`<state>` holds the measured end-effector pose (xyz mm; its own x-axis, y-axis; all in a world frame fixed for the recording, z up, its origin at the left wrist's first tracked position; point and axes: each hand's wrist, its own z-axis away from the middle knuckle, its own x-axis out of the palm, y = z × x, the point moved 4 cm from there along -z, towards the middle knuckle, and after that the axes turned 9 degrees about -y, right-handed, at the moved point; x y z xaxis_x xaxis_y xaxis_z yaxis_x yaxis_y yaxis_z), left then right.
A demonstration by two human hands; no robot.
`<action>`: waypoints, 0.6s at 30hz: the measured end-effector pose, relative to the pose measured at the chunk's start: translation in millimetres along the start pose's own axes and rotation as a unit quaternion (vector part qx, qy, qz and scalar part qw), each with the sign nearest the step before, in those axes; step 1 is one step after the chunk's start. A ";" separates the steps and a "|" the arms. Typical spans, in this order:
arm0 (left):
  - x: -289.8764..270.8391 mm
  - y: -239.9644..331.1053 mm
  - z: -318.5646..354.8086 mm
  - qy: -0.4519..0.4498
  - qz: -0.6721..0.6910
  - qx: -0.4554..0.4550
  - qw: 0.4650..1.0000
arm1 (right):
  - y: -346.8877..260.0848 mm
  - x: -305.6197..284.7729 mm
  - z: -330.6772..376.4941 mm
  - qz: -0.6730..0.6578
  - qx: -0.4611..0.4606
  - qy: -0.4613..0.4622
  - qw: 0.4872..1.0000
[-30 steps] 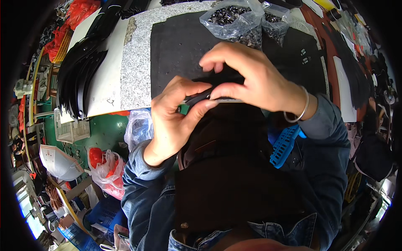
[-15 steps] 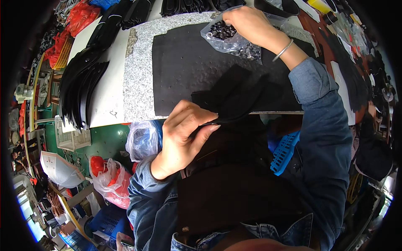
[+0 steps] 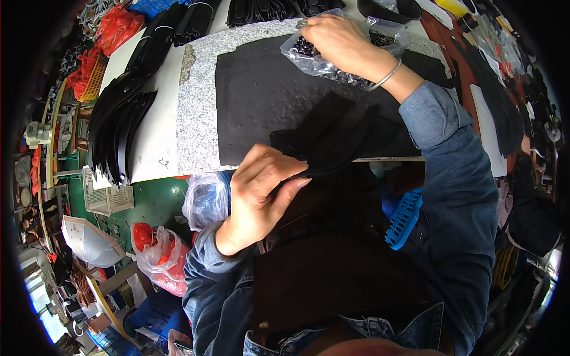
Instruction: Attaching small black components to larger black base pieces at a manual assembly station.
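My left hand (image 3: 261,193) pinches the narrow end of a black leather piece (image 3: 338,139) at the near edge of the bench. The piece fans out over a black rubber mat (image 3: 267,101) that lies on a grey granite slab (image 3: 196,113). My right hand (image 3: 341,41) reaches to the far side of the mat, with its fingers inside a clear plastic bag (image 3: 314,56) of small black parts. A thin metal bangle circles the right wrist.
A stack of curved black strips (image 3: 122,124) lies on white board left of the slab. More black pieces line the far edge. A blue plastic basket (image 3: 404,219) sits by my right side. Plastic bags (image 3: 205,199) and a red bag (image 3: 157,249) lie below the bench.
My right hand left the black piece near my chest and reached out to the clear bag, now digging into it. My left hand kept hold of the piece.
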<state>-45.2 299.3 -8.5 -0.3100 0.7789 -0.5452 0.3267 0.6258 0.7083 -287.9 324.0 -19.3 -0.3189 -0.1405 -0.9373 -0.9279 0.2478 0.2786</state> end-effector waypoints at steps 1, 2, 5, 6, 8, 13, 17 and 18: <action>-0.2 0.4 0.6 0.002 0.001 -0.002 1.000 | -0.8 -7.0 2.2 -0.004 -0.004 0.053 0.999; -0.4 1.6 0.5 0.003 0.001 -0.002 1.000 | -1.7 -10.9 5.5 -0.003 -0.005 0.054 0.999; -3.2 1.9 2.0 0.035 0.000 -0.022 0.999 | -25.1 -47.7 23.0 -0.235 -0.003 0.135 0.962; -3.0 1.0 0.2 0.043 0.000 -0.011 0.999 | -36.6 -56.1 30.6 -0.311 -0.007 0.134 0.941; -1.4 -2.6 -2.8 0.056 -0.006 -0.006 0.998 | -62.5 -69.6 46.1 -0.458 -0.029 0.075 0.885; -4.5 2.0 -6.4 0.141 -0.040 0.094 0.985 | -89.8 -83.6 73.6 -0.639 -0.015 -0.044 0.768; 1.0 2.3 -3.6 0.137 -0.061 0.128 0.980 | -88.8 -77.5 78.6 -0.620 -0.049 -0.060 0.781; 1.3 2.7 -3.4 0.139 -0.060 0.131 0.980 | -88.3 -76.7 79.5 -0.621 -0.048 -0.060 0.780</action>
<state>-47.8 301.9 -5.8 -0.5792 0.6802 -0.4494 0.4795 0.7301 0.4869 -166.1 389.1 11.3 0.8518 -0.1239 -0.5089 -0.5199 -0.0812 -0.8504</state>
